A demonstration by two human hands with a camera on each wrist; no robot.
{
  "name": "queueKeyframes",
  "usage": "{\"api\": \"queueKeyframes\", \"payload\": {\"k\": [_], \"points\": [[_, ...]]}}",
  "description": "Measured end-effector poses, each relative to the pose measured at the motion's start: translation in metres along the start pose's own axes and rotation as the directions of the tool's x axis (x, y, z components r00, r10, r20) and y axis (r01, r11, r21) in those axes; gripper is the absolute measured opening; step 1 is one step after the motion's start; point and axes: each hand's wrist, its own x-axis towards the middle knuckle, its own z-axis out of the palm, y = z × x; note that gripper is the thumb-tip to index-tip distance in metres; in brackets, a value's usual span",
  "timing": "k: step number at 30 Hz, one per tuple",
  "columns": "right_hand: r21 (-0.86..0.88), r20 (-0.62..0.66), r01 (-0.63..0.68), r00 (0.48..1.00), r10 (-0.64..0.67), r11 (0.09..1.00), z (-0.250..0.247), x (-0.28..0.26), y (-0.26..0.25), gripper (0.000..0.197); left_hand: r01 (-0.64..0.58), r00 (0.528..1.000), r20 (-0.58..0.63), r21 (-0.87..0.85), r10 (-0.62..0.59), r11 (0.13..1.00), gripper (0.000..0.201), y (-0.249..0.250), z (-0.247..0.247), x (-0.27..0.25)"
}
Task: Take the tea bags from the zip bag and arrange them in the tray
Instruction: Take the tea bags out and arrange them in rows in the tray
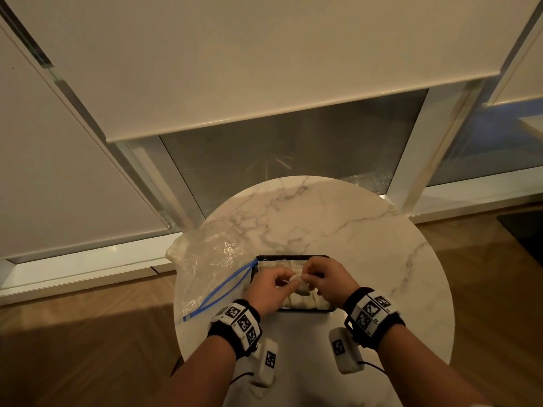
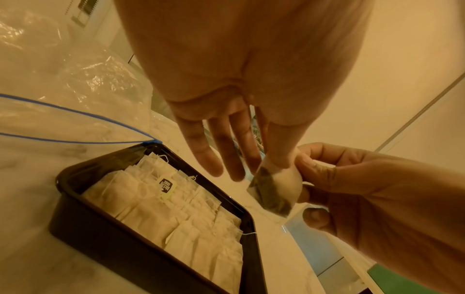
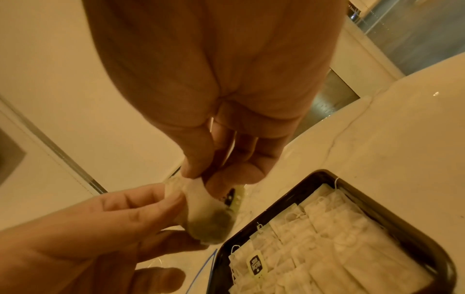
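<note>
Tea bag hangs between both hands above the black tray, pinched at its top edge from either side. It is a small pouch of thin, pale, half-translucent paper, and its lower part shows a dark clump of leaf through the wall; in the right wrist view a pale tag with dark print sits just behind it. The left hand pinches one upper corner with thumb and forefinger while its other fingers stretch out straight and loose. The right hand grips the other side with curled fingers, thumb and forefinger closed tight on the paper. Below them the tray rests on a round marble table and is almost full of other tea bags, flat, cream-coloured, packed side by side in rows with thin white strings lying across them; one dark printed tag lies on top of the rows. A clear zip bag with a blue seal lies crumpled on the table to the left, its mouth open and one corner touching the tray's far left corner.
</note>
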Motion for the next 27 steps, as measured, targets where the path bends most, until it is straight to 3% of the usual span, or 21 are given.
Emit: {"api": "queueKeyframes", "payload": {"k": [6, 8, 10, 12, 14, 20, 24, 27], "points": [[0.01, -0.019, -0.016, 1.0, 0.016, 1.0, 0.005, 0.01, 0.013, 0.008, 0.049, 0.998, 0.032, 0.005, -0.049, 0.999, 0.007, -0.003, 0.001, 0.006], [0.058, -0.01, -0.042, 0.999, 0.043, 0.997, 0.007, 0.012, 0.017, 0.024, 0.066, 0.997, 0.026, 0.004, -0.066, 0.998, 0.008, -0.006, 0.001, 0.01], [0.158, 0.097, -0.071, 0.994, 0.056, 0.985, 0.008, 0.016, 0.019, 0.034, 0.078, 0.997, 0.022, -0.02, -0.077, 0.997, 0.008, -0.009, 0.0, 0.014], [0.234, 0.198, -0.054, 0.98, 0.007, 0.971, 0.012, 0.019, 0.023, 0.018, 0.095, 0.995, 0.008, -0.048, -0.095, 0.994, 0.009, -0.012, -0.002, 0.019], [0.232, 0.196, -0.076, 0.98, 0.03, 0.97, 0.017, 0.022, 0.027, 0.009, 0.12, 0.993, -0.003, -0.059, -0.121, 0.991, 0.009, -0.015, -0.004, 0.024], [0.248, 0.161, -0.181, 0.977, 0.143, 0.952, 0.027, 0.032, 0.036, 0.005, 0.161, 0.987, -0.003, -0.064, -0.161, 0.985, 0.012, -0.027, -0.006, 0.03], [0.282, 0.191, -0.233, 0.964, 0.184, 0.931, 0.033, 0.039, 0.041, 0.021, 0.157, 0.987, 0.041, -0.018, -0.157, 0.987, 0.011, -0.026, -0.002, 0.033], [0.176, 0.168, -0.216, 0.968, 0.187, 0.96, 0.035, 0.042, 0.045, 0.008, 0.181, 0.982, -0.042, -0.034, -0.182, 0.983, 0.013, -0.029, -0.001, 0.035]]}}
